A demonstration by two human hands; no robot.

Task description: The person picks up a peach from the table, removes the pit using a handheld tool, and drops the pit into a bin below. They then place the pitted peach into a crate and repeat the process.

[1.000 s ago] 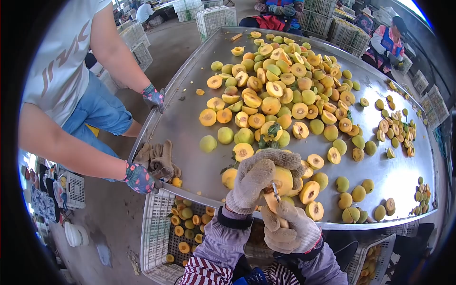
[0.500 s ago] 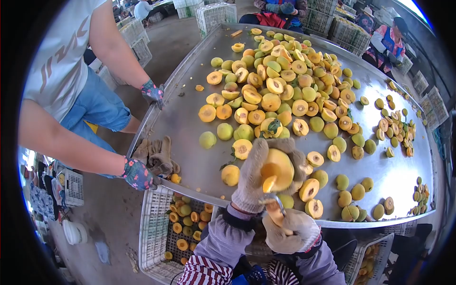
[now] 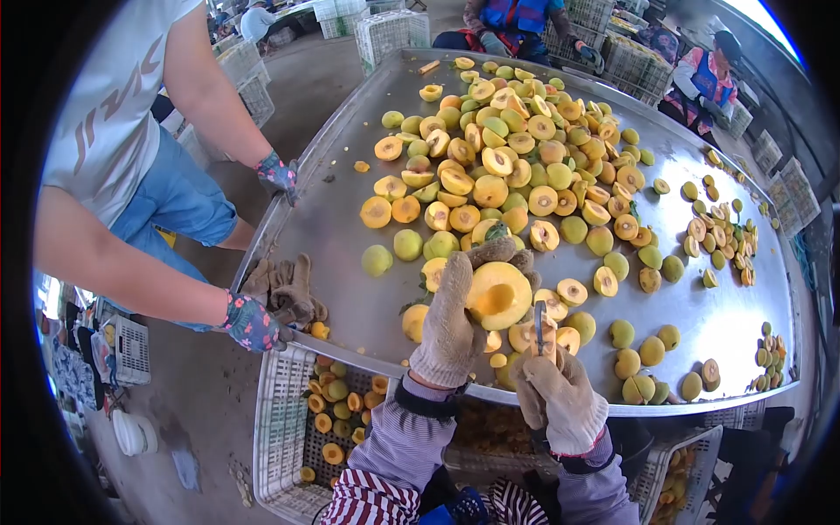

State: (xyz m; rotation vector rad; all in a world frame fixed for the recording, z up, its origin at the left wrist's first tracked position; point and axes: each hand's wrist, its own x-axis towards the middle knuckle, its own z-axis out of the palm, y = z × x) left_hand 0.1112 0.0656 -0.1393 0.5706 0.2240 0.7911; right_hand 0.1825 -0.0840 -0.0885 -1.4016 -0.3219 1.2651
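Note:
My left hand [image 3: 451, 328], in a cream knit glove, holds a halved yellow fruit [image 3: 500, 296] with its hollow cut face turned up. Close by on the right, my right hand [image 3: 560, 394], also gloved, grips a small tool [image 3: 543, 337] with a wooden handle and a curved metal end. The tool is apart from the fruit. Beyond both hands a heap of whole and halved fruits [image 3: 499, 162] lies on the metal table [image 3: 337, 227]. A few halves lie just past the tool.
A co-worker in floral gloves [image 3: 254, 322] touches the table's left edge, near a pair of empty gloves [image 3: 293, 293]. Below the near edge stands a crate [image 3: 273, 420] with fruit halves inside. Another crate [image 3: 652, 472] is at lower right. More people sit beyond the table.
The tool has come out of the fruit half, and my right hand has moved right, away from it. A person beyond the table has leaned or shifted, their hands now apart.

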